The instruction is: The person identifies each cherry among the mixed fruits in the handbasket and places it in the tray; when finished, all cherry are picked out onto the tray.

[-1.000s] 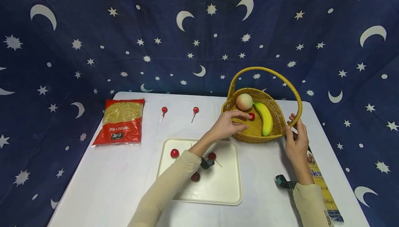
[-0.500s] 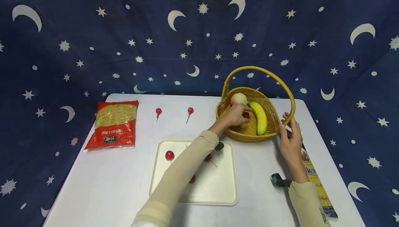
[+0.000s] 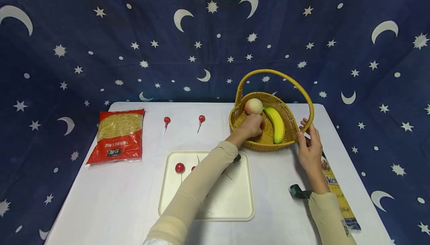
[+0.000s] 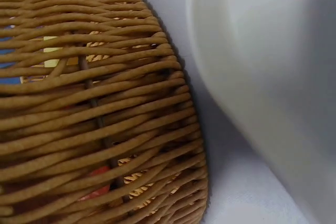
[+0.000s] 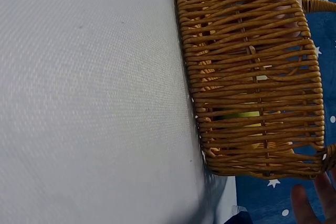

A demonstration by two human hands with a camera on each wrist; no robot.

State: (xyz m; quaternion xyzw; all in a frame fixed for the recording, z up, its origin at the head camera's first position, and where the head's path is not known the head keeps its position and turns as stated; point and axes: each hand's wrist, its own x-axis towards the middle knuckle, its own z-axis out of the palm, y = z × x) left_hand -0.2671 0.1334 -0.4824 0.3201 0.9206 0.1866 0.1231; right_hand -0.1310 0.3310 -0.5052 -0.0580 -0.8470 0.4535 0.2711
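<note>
In the head view my left hand reaches down into a yellow wicker basket, its fingers curled at a small red object. Most of that object is hidden by the hand, and its kind does not show. A peach lies just behind the fingers, and a banana lies to their right. My right hand holds the basket at the right foot of its handle, thumb in front and fingers behind. From the left wrist, the basket's woven wall fills the view, with red showing through gaps.
A cream tray with several cherries, one cherry at its left, lies under my left forearm. Two lollipops lie behind it. A red pasta bag is far left; a yellow packet lies beside my right forearm.
My left hand has moved into the basket, and its fingers have closed at the small red object. The right hand stays at the handle. The whole view has shifted slightly.
</note>
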